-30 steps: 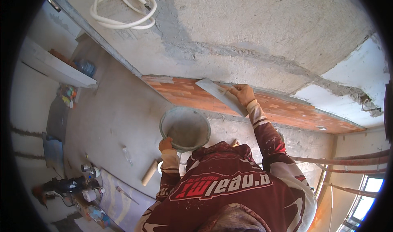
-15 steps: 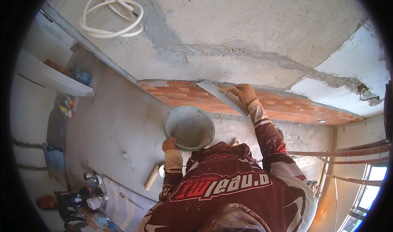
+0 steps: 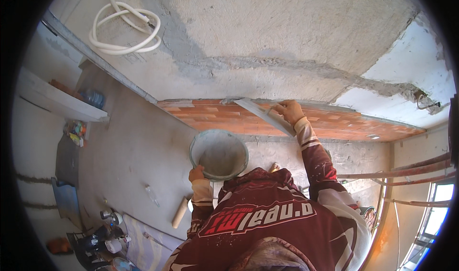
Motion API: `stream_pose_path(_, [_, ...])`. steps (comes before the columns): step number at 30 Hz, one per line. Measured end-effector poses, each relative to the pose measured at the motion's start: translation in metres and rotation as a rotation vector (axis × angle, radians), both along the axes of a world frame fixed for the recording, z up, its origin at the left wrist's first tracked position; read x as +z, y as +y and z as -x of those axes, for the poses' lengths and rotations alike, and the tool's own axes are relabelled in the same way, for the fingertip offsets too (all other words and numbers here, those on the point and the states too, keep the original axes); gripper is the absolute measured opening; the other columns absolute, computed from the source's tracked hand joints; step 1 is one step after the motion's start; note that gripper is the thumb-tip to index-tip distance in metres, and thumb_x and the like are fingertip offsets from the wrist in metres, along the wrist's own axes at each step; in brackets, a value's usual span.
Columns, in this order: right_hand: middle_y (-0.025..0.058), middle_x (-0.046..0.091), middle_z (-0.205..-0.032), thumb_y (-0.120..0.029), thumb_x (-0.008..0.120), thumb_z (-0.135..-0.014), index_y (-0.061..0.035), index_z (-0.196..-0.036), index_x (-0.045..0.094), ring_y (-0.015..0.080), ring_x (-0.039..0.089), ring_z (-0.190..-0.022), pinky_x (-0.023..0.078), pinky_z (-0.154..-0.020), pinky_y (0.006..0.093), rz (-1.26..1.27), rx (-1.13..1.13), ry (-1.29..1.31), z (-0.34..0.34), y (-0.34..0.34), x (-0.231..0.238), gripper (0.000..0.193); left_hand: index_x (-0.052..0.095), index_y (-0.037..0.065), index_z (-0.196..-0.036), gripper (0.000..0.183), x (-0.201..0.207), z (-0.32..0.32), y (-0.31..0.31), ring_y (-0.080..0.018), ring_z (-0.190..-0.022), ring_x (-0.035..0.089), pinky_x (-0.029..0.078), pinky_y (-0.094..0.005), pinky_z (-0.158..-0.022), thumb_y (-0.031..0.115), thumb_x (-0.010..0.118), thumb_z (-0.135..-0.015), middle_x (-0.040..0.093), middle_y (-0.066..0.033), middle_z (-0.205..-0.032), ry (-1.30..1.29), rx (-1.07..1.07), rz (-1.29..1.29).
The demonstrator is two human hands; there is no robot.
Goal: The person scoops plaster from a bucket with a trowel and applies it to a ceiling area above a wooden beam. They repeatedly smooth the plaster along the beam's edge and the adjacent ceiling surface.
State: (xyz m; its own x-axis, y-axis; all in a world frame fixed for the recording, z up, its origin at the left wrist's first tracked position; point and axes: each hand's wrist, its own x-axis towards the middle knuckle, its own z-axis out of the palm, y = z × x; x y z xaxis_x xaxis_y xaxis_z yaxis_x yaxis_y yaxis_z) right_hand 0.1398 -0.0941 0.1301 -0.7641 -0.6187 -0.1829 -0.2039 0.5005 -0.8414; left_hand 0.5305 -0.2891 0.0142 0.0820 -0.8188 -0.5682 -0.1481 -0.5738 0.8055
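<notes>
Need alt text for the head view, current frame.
A person's right hand presses a flat trowel against a red brick band under a rough plastered surface, while the left hand grips the rim of a round mortar bucket.

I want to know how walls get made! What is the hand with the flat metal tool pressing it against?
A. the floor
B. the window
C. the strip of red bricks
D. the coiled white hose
C: the right hand holds the trowel against the red bricks, while the left hand holds the bowl.

Grey floor (image 3: 138,146): wooden handle (image 3: 180,212), bottles (image 3: 109,240); shelf (image 3: 57,101): blue bottle (image 3: 94,98).
</notes>
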Motion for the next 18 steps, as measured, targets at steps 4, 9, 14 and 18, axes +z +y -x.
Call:
stream_pose_path(4, [0.0070,0.066,-0.071,-0.033,0.068,-0.081,0.0000,-0.100,0.072,0.0110,0.053,-0.052,0.045,-0.049,0.0283,-0.006,-0.030,-0.038,0.001,0.003,-0.001,0.038,0.057,-0.002,-0.078,0.022,-0.027,-0.023,-0.008,-0.0229,-0.065,0.054,0.045,-0.0390,-0.058,0.012,0.065,-0.063,0.058,-0.0104,-0.073,-0.134,-0.238,0.148])
stream_pose_path(9, [0.0067,0.066,-0.070,-0.033,0.069,-0.081,0.0001,-0.100,0.072,0.0104,0.052,-0.051,0.045,-0.048,0.0277,-0.043,-0.062,-0.048,0.002,0.012,-0.004,0.038,0.058,-0.003,-0.077,0.026,-0.007,-0.008,-0.002,-0.0245,-0.065,0.055,0.046,-0.0401,-0.061,0.017,0.066,-0.063,0.059,-0.0123,-0.074,-0.176,-0.163,0.062])
stream_pose_path(14, [0.0065,0.066,-0.070,-0.032,0.070,-0.081,0.0004,-0.100,0.072,0.0097,0.052,-0.051,0.044,-0.047,0.0265,-0.016,-0.046,-0.001,0.002,0.018,-0.003,0.037,0.058,-0.003,-0.077,0.026,-0.003,-0.010,-0.002,-0.0249,-0.065,0.055,0.046,-0.0407,-0.062,0.018,0.065,-0.063,0.059,-0.0124,-0.074,-0.192,-0.172,0.026])
stream_pose_path(18, [0.0107,0.068,-0.070,-0.042,0.065,-0.079,-0.0027,-0.093,0.074,0.0188,0.062,-0.061,0.051,-0.062,0.0340,-0.051,-0.098,-0.038,0.000,0.023,-0.002,0.043,0.059,-0.003,-0.076,0.027,-0.003,-0.012,-0.003,-0.0253,-0.066,0.056,0.046,-0.0406,-0.062,0.019,0.065,-0.063,0.060,-0.0126,-0.072,-0.198,-0.169,0.032])
